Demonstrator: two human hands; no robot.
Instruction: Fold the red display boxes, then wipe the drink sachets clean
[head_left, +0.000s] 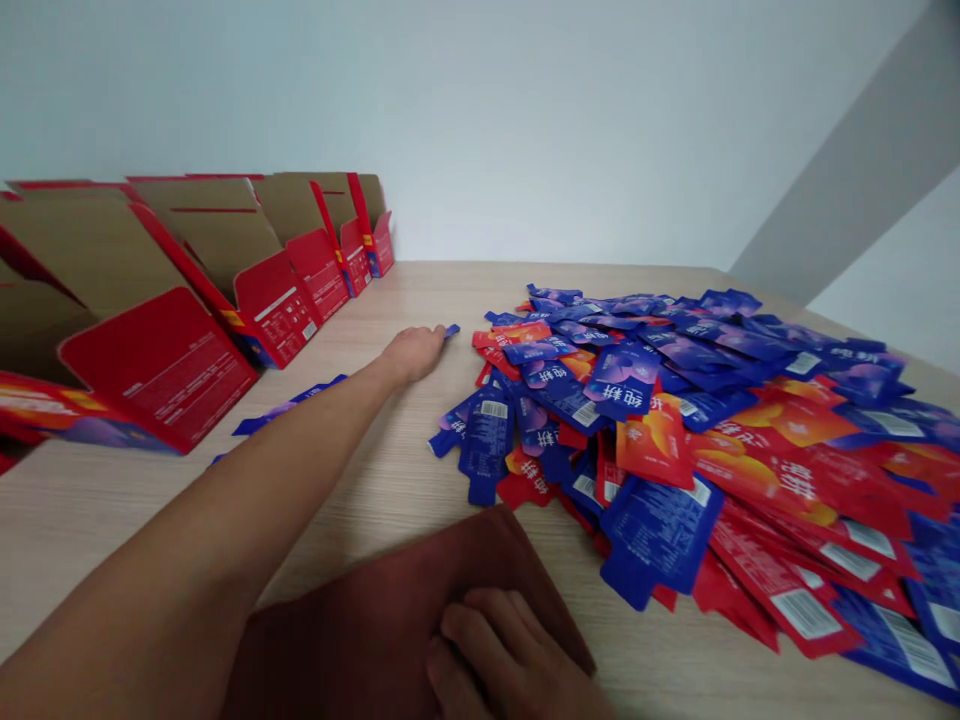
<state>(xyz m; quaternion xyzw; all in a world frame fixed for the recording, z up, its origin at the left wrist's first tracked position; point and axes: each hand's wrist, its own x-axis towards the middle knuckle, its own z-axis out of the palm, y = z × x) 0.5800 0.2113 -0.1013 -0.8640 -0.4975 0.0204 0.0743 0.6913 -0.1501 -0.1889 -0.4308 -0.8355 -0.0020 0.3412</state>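
Dozens of packets, blue and red, lie in a loose heap on the right of the tabletop, overlapping so that many show only an edge. Boxes stand in a row on the left, flaps up, probably so their insides stay easy to reach. Between heap and row, the left hand stretches out, its grip closed on a small blue piece, perhaps a packet, whose end pokes past the fingers. The right hand rests on a maroon pad at the near edge, fingers curled, seemingly to steady it; whether that grip pinches anything, I cannot tell. Other blue pieces lie beyond the left forearm, beside the boxes.
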